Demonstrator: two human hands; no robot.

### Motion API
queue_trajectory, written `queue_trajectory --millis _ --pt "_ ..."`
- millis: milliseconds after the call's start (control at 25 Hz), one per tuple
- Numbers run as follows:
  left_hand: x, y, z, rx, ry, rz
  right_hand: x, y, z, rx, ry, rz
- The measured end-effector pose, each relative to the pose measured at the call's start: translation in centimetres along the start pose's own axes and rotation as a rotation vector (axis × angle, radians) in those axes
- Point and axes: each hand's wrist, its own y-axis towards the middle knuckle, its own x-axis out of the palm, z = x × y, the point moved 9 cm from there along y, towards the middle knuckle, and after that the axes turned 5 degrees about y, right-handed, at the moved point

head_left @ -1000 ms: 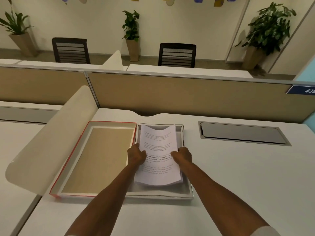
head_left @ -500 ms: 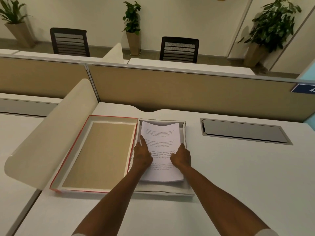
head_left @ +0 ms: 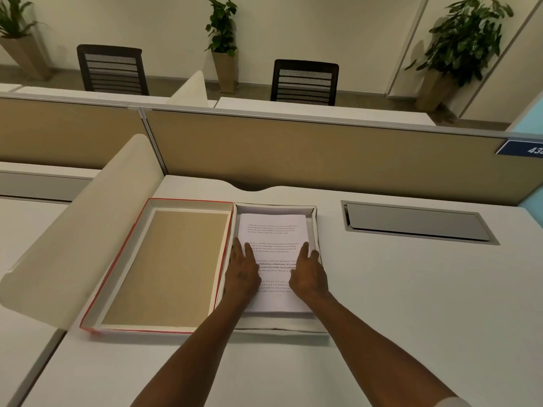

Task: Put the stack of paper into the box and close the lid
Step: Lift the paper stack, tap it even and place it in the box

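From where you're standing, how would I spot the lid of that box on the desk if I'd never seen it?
Start at the tan partition behind the white desk. Just before it two shallow trays lie side by side; the lid is the left one, open side up. Unlike the box holding the stack of paper, it has a red edge and a bare tan inside.

2 chairs, 3 plants, desk partition
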Motion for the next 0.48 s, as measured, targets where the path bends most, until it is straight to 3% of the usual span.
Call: queue_trajectory --millis 240,480 --pt "-0.3 -0.7 1.2 0.141 0.131 0.081 0.1 -0.9 -1.0 -0.225 -0.143 0.104" --pt "1.0 -1.5 -0.3 0.134 0.073 -0.013 1.9 -2.3 -0.6 -0.306 -0.146 0.091"
